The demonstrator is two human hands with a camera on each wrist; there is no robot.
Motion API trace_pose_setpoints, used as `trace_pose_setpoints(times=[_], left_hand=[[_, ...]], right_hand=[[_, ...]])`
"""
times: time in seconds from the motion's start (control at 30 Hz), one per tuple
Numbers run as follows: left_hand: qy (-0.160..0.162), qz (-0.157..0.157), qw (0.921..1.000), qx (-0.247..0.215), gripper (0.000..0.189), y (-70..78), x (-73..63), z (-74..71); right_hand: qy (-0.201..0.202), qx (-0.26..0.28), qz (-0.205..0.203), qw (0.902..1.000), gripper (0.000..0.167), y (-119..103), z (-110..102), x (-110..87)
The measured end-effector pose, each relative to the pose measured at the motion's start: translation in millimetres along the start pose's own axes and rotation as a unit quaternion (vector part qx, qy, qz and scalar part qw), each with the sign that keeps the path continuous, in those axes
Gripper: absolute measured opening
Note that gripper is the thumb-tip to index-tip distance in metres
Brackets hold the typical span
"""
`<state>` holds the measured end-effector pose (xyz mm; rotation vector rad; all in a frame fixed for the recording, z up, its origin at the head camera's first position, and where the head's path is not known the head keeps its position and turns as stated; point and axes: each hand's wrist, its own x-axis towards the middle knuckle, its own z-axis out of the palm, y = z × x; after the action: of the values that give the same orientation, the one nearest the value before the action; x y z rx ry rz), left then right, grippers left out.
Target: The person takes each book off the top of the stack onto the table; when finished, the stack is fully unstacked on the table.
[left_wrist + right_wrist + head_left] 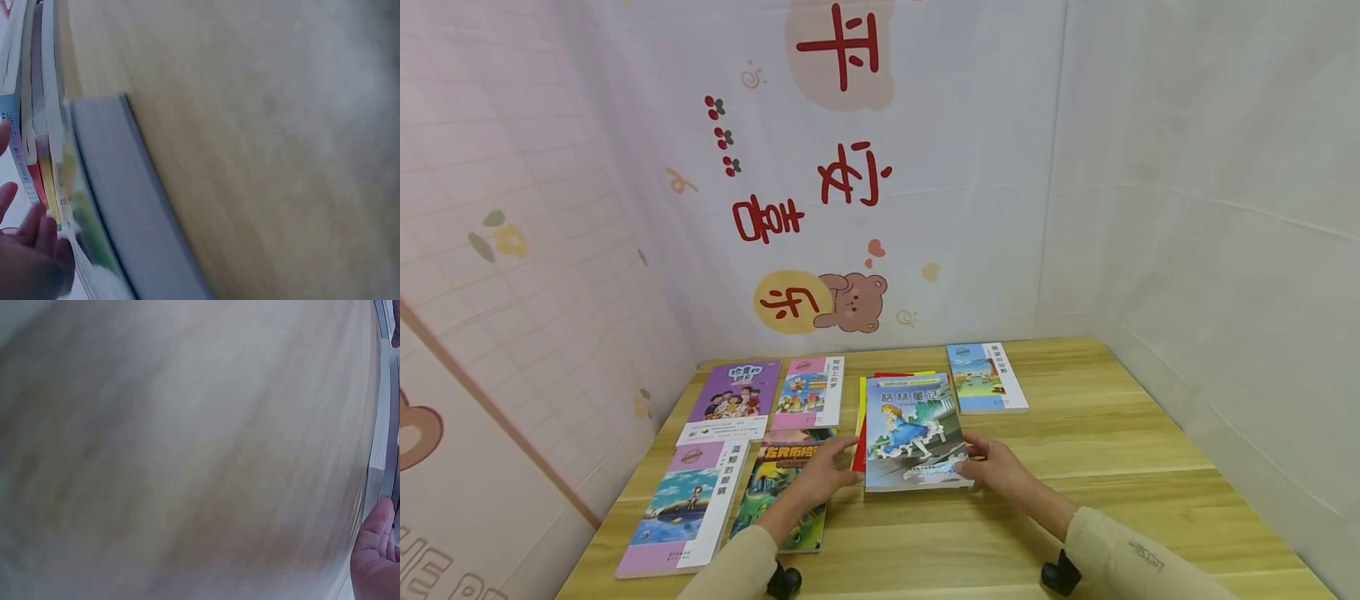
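Observation:
A picture book with a girl in a blue dress (913, 425) lies on top of a small stack, over a red-covered book (859, 450) and a yellow-edged one. My left hand (826, 473) is at the stack's left side, its fingers loosely bent beside the edges. In the left wrist view, the left hand (37, 262) is close to the red and yellow spines. At the lower right corner, my right hand (996, 468) holds the top book, thumb over the cover and fingers by the edge. The right wrist view shows the right thumb (378, 531) against the book edges.
Left of the stack lie a purple book (733, 392), a pink-bordered book (811, 393), a green jungle-cover book (782, 492) and a whale-cover book (677, 508). A blue-bordered book (981, 379) lies back right. Fabric walls (962, 208) enclose the wooden table (1105, 442).

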<state>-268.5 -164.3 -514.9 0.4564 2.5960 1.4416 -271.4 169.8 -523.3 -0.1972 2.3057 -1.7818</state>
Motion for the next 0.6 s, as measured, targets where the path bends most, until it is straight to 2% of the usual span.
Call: trace_pose_setpoints(times=[0.17,0.37,0.6], left_hand=[[0.019,-0.007,0.9986,0.049,0.06,-2.5,1.1,-2.2],[0.013,-0.009,0.9942,0.106,0.058,-4.7,1.4,-2.2],[0.006,-0.016,0.9949,0.1,0.057,-5.0,-0.3,-0.2]], right_hand=[[0.003,-0.002,-0.002,1.0,0.068,-1.2,0.6,0.2],[0.014,-0.002,0.005,0.9999,0.066,-1.9,1.3,2.1],[0.029,-0.004,0.02,0.9994,0.063,-3.7,2.1,3.7]])
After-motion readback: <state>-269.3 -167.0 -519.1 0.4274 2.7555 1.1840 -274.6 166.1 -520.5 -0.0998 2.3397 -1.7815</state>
